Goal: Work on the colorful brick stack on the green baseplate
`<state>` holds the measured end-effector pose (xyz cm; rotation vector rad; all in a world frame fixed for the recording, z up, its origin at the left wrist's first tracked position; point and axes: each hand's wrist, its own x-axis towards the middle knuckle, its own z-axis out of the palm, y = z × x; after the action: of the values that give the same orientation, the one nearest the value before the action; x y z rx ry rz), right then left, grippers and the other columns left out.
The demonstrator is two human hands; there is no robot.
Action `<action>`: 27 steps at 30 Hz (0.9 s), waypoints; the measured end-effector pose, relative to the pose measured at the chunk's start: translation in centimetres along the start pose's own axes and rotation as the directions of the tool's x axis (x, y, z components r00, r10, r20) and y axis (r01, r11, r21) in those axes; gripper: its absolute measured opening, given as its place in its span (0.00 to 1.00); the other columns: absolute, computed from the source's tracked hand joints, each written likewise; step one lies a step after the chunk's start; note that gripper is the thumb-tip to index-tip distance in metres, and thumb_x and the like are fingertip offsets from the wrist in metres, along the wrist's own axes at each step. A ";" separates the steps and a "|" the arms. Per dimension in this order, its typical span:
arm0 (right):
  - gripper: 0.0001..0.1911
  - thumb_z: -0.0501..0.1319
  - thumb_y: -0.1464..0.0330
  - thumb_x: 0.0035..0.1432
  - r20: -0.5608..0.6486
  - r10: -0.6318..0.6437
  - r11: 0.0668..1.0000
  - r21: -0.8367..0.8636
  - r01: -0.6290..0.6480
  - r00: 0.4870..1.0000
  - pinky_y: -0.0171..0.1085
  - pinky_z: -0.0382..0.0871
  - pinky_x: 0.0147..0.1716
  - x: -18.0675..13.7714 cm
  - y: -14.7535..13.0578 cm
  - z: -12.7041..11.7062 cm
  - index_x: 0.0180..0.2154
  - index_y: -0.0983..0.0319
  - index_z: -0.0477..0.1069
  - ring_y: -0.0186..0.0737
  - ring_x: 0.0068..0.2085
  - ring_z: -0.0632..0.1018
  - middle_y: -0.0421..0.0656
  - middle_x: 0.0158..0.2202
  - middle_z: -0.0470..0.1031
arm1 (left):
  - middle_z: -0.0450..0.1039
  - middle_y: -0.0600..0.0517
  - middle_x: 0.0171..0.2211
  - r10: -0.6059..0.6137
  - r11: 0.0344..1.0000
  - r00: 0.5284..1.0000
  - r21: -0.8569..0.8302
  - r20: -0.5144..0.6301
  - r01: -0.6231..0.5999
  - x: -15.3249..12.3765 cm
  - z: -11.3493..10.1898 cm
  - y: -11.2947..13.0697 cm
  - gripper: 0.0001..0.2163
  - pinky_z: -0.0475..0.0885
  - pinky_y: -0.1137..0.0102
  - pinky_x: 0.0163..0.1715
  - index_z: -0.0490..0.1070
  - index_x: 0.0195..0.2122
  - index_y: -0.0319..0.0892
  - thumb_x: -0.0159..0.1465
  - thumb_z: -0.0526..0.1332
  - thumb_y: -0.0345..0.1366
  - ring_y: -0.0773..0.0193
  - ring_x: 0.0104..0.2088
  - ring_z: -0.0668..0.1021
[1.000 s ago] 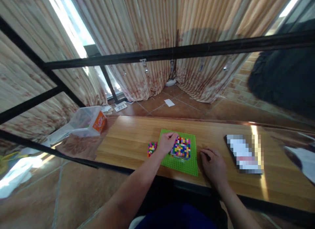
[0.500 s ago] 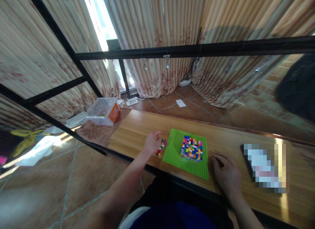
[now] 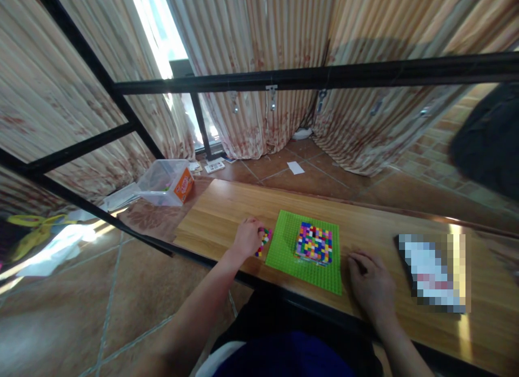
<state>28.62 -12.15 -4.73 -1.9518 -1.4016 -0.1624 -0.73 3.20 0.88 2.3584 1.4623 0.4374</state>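
Observation:
A bright green baseplate (image 3: 284, 242) lies on the wooden table, with a squarish block of small multicoloured toy bricks (image 3: 314, 242) built up on its right half. Just left of the plate is a small cluster of loose toy bricks (image 3: 265, 237). My left hand (image 3: 248, 237) is at the left side of that cluster, its fingers bent down and drawn together; anything between the fingertips is hidden. To the right of the plate my right hand (image 3: 372, 284) rests on the table, fingers curled in, with no object visible in it.
A device with a blurred-out screen (image 3: 430, 274) lies on the table (image 3: 219, 204) at the right. Beyond its left end a clear plastic box (image 3: 162, 185) with an orange label stands on the floor. A black metal bar (image 3: 251, 80) crosses in front of the curtains.
My left hand has drawn its fingers in and shifted slightly down toward the loose bricks. My right hand stays in place. The whole view has shifted a little.

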 end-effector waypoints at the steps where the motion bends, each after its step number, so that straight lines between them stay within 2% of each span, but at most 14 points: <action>1: 0.17 0.53 0.60 0.59 0.005 0.003 1.000 0.000 -0.003 1.000 0.44 0.70 0.42 0.0 0.0 0.0 0.35 0.63 0.76 0.47 0.41 0.76 0.50 0.40 0.76 | 0.73 0.48 0.36 -0.009 1.000 1.000 0.004 -0.004 0.009 0.0 0.0 0.0 0.05 0.67 0.64 0.48 0.74 0.32 0.42 0.60 0.59 0.29 0.60 0.42 0.75; 8: 0.17 0.53 0.60 0.59 0.014 0.020 1.000 0.010 -0.020 1.000 0.44 0.70 0.42 0.1 -0.1 -0.1 0.35 0.62 0.76 0.46 0.41 0.76 0.49 0.41 0.76 | 0.75 0.51 0.31 -0.062 0.998 0.998 -0.002 -0.030 0.062 -0.2 -0.4 0.5 0.03 0.70 0.67 0.41 0.71 0.32 0.42 0.59 0.60 0.28 0.63 0.36 0.76; 11: 0.15 0.54 0.61 0.59 0.014 0.024 0.999 0.025 -0.024 1.000 0.44 0.70 0.44 0.1 -0.2 -0.1 0.35 0.62 0.76 0.46 0.42 0.75 0.49 0.41 0.76 | 0.77 0.51 0.32 -0.060 0.991 0.996 -0.124 -0.071 0.051 -0.2 -0.6 0.9 0.05 0.71 0.69 0.39 0.72 0.33 0.43 0.60 0.58 0.27 0.64 0.35 0.77; 14: 0.14 0.54 0.62 0.59 0.015 0.035 0.998 0.043 -0.036 0.999 0.45 0.69 0.45 0.2 -0.3 -0.1 0.35 0.61 0.76 0.46 0.43 0.75 0.48 0.41 0.76 | 0.78 0.51 0.36 -0.008 0.941 0.989 -0.336 -0.146 -0.042 0.0 -0.9 1.9 0.07 0.72 0.69 0.40 0.74 0.36 0.44 0.61 0.57 0.28 0.65 0.37 0.78; 18: 0.13 0.54 0.63 0.59 0.009 0.045 0.997 0.060 -0.045 0.999 0.45 0.69 0.44 0.3 -0.6 -0.1 0.35 0.61 0.76 0.45 0.42 0.75 0.48 0.41 0.75 | 0.78 0.51 0.35 0.109 0.864 0.979 -0.471 -0.171 -0.179 0.3 -1.4 4.8 0.07 0.73 0.69 0.41 0.76 0.35 0.43 0.62 0.58 0.31 0.65 0.37 0.78; 23: 0.13 0.54 0.63 0.60 0.015 0.044 0.997 0.059 -0.045 0.999 0.45 0.69 0.45 0.3 -0.7 -0.2 0.34 0.61 0.75 0.45 0.42 0.75 0.48 0.40 0.75 | 0.77 0.51 0.35 0.239 0.832 0.957 -0.473 -0.165 -0.289 1.2 -1.0 8.1 0.06 0.71 0.68 0.43 0.75 0.33 0.42 0.62 0.59 0.30 0.64 0.38 0.77; 27: 0.13 0.54 0.64 0.60 0.011 0.038 0.997 0.065 -0.039 0.999 0.45 0.69 0.45 0.3 -0.7 -0.2 0.35 0.62 0.75 0.45 0.43 0.74 0.48 0.41 0.75 | 0.76 0.51 0.33 0.248 0.827 0.950 -0.470 -0.187 -0.309 2.0 0.3 9.0 0.06 0.71 0.67 0.44 0.76 0.32 0.42 0.61 0.59 0.27 0.63 0.39 0.76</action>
<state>28.18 -11.88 -4.12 -1.9268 -1.3575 -0.0886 7.48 1.23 4.72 2.1422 0.8939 0.9224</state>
